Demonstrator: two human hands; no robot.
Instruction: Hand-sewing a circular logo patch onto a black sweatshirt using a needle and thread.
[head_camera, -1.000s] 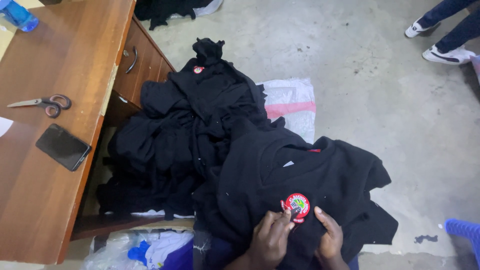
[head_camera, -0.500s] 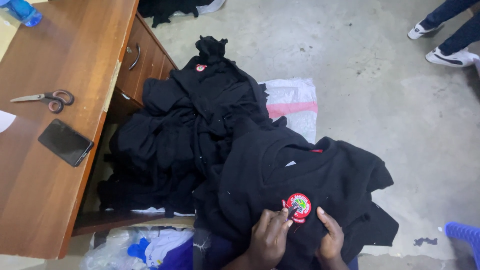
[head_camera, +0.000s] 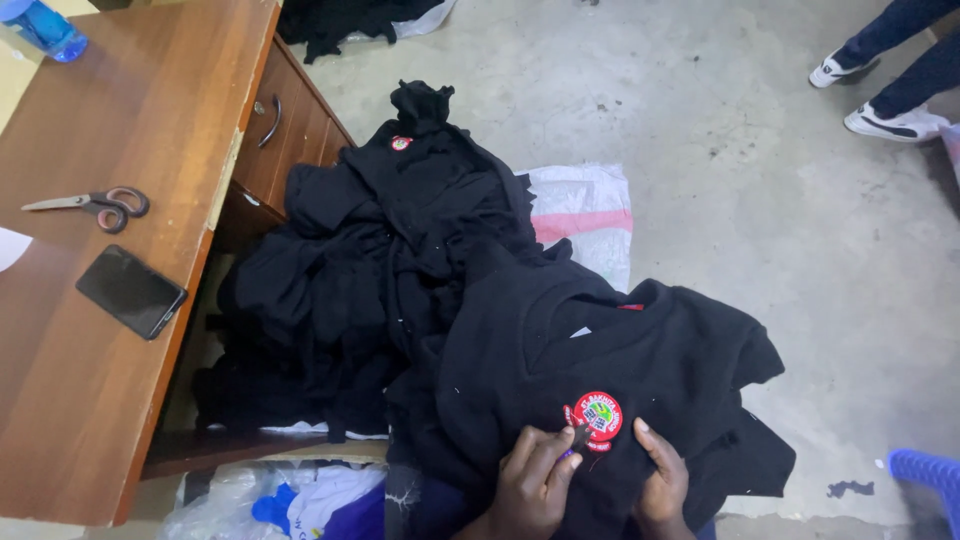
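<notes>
Fingertips of left hand (head_camera: 530, 485) pinched on a small dark tool (head_camera: 578, 438), tip touching the red round badge (head_camera: 594, 417); grip closed tight around it. Right hand (head_camera: 662, 482) flat, unclenched, holding nothing, pressing black sweater (head_camera: 610, 350) just beside the badge. Best done, by the look of it, with cloth kept taut and tool low against the badge edge. Left of the badge: heap of black garments (head_camera: 370, 260), then wooden bench (head_camera: 110, 300) with scissors (head_camera: 95, 205) and phone (head_camera: 131, 291).
</notes>
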